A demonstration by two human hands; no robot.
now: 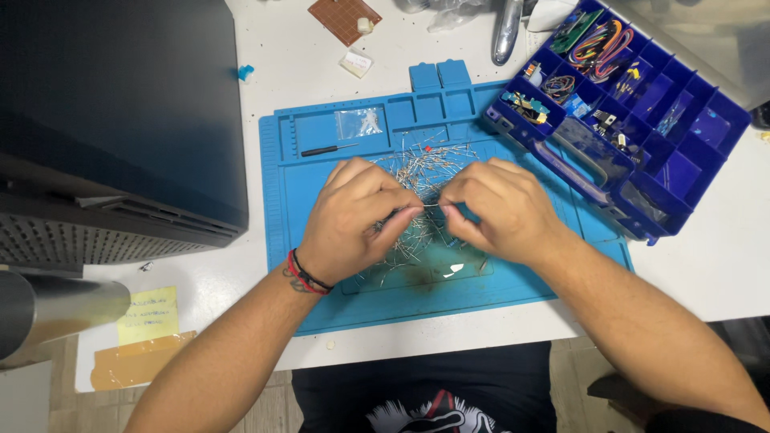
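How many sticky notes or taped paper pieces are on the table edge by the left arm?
2. A yellow sticky note lies on the white table left of the left hand; a strip of tan tape sits just below it. Others may be hidden under the dark monitor.

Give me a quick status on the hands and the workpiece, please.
Left hand and right hand both pinch one thin metal-leaded component between fingertips. Loose pile of similar wire-leaded components beneath on blue silicone work mat. Nothing blocking.

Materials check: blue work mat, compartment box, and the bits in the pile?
Work mat: likely silicone, matte with moulded trays. Compartment box: glossy, hard blue plastic. Pile: thin shiny leads, apparently bare metal; both hands pinch one.
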